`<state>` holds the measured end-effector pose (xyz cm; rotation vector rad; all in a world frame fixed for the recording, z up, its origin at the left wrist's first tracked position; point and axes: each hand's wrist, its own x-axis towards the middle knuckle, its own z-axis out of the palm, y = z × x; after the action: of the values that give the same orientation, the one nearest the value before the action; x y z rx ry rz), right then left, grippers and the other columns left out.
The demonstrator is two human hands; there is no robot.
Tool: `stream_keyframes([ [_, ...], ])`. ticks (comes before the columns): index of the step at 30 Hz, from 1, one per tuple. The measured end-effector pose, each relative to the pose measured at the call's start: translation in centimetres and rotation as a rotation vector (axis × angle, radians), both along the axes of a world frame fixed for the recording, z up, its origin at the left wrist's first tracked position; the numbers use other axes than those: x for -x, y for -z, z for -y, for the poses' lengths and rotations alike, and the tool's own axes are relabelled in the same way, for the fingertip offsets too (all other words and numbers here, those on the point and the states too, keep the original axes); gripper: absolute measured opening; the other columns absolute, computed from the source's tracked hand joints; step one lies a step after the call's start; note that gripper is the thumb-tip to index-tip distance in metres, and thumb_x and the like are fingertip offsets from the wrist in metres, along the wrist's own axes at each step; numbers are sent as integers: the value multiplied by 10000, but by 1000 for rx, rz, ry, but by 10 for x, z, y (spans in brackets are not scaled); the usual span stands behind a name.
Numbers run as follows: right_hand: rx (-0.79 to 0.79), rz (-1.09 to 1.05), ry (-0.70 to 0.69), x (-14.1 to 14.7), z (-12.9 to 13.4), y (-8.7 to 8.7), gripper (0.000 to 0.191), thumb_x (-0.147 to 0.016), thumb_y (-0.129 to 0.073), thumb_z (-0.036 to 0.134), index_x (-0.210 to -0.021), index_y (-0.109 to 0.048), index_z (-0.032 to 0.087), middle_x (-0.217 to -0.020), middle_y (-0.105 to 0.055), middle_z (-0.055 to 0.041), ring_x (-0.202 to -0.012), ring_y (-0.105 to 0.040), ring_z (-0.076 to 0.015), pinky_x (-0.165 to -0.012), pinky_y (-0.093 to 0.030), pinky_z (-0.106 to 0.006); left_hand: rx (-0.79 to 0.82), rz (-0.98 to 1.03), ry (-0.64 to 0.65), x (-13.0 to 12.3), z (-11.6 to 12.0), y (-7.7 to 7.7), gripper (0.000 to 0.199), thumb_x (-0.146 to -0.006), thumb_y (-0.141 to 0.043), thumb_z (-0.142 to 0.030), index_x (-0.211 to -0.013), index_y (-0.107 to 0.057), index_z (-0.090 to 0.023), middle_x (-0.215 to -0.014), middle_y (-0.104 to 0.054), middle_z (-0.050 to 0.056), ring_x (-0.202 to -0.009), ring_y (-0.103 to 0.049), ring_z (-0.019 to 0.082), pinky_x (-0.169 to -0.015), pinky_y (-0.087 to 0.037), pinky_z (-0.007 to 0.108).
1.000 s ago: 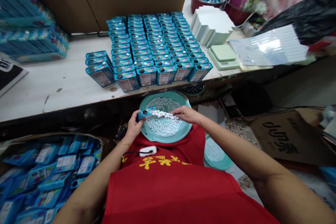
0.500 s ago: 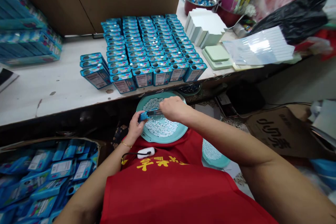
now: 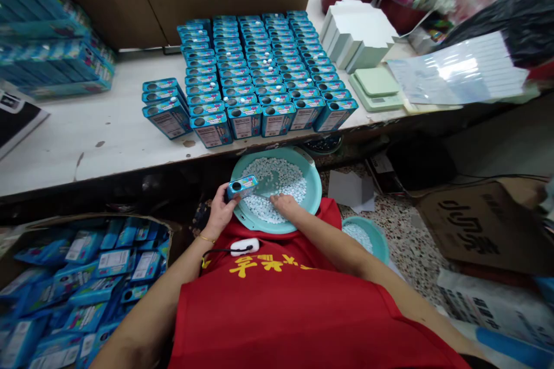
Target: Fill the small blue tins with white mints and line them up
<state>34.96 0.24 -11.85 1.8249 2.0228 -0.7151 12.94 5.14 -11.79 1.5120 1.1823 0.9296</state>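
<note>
A teal basin (image 3: 315, 181) of small white candies (image 3: 288, 176) rests on my lap. My left hand (image 3: 221, 210) grips a small blue box (image 3: 242, 185) at the basin's left rim, its top with a dark round spot facing up. Low over the candies, my right hand (image 3: 283, 206) has its fingers closed around the end of a clear scoop (image 3: 263, 191), whose far part is hard to make out. Rows of upright blue boxes (image 3: 259, 81) stand on the white table (image 3: 108, 132) ahead, some with white candies on top.
A carton of blue boxes (image 3: 99, 277) is at the lower left. Green scale (image 3: 375, 87), white cards (image 3: 359, 34) and plastic sheets (image 3: 459, 72) lie back right. A second teal basin (image 3: 378, 242) and a cardboard box (image 3: 480, 225) are on the right; stacked blue packs (image 3: 64, 63) stand far left.
My right hand has moved down from beside the box's opening to the candies. The box in my left hand has turned more upright. The camera view has shifted slightly.
</note>
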Motion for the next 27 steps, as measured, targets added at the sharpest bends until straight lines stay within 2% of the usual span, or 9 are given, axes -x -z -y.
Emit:
stream_keyframes([
  [3,58,-69,-53,-3,5,10,326,-855,-381,133,-1073,-604,230,-1057,-657,-79,-1020,-575,-186,-818,-426,-277,7,14,-3,-2,-1,-1,407,-703,-622,-311,-1076,-501,-203,-1024,-585,47,-965,-550,190,-915,-400,349],
  [6,100,-126,-55,-19,4,12,310,-821,-453,168,-1053,-628,273,-1045,-670,-37,-969,-601,-176,-775,-434,-252,28,34,-18,-2,-2,-3,417,-696,-626,-315,-1075,-498,-198,-1035,-585,53,-968,-555,192,-912,-409,355],
  [8,99,-173,-47,-30,3,8,319,-806,-481,187,-1080,-624,268,-1070,-664,-24,-983,-595,-165,-779,-424,-225,45,56,-31,-1,-3,-5,428,-689,-632,-314,-1076,-494,-193,-1042,-585,59,-968,-559,195,-911,-413,361],
  [10,81,-218,-40,-40,3,-2,342,-805,-480,184,-1114,-612,249,-1091,-657,-17,-994,-585,-149,-787,-409,-199,42,70,-37,1,-4,-5,438,-687,-635,-310,-1083,-491,-191,-1053,-584,63,-975,-559,197,-915,-411,364],
  [13,43,-344,8,-52,1,-34,357,-784,-481,149,-1106,-621,211,-1024,-677,-21,-929,-595,-143,-752,-403,-193,7,47,-38,4,-5,-6,427,-690,-636,-303,-1079,-500,-194,-1042,-585,58,-971,-555,195,-916,-405,356],
  [18,-8,-545,71,-58,-11,-105,317,-783,-475,162,-1040,-659,177,-863,-693,-8,-792,-593,-131,-684,-384,-193,-27,-53,-14,1,-4,-11,392,-699,-618,-302,-1065,-515,-205,-990,-581,37,-929,-547,186,-882,-409,334],
  [21,-42,-459,9,-51,-22,-136,289,-810,-461,218,-996,-682,200,-818,-696,-6,-777,-595,-134,-663,-367,-196,-37,-84,27,-5,-2,-15,384,-713,-591,-287,-1080,-512,-206,-996,-580,34,-927,-546,184,-874,-410,330],
  [24,-84,-274,-89,-36,-32,-157,276,-805,-463,230,-939,-703,250,-884,-704,-23,-878,-608,-167,-687,-375,-210,-69,-103,57,-11,-1,-18,369,-704,-582,-248,-1067,-529,-207,-1016,-582,36,-955,-543,190,-895,-402,339],
  [27,-51,-67,-108,-16,-40,-175,275,-784,-471,217,-923,-706,246,-955,-696,-67,-938,-612,-212,-727,-407,-245,-121,-119,88,-15,-1,-18,358,-695,-572,-209,-1053,-551,-214,-1034,-580,43,-986,-534,199,-921,-390,357],
])
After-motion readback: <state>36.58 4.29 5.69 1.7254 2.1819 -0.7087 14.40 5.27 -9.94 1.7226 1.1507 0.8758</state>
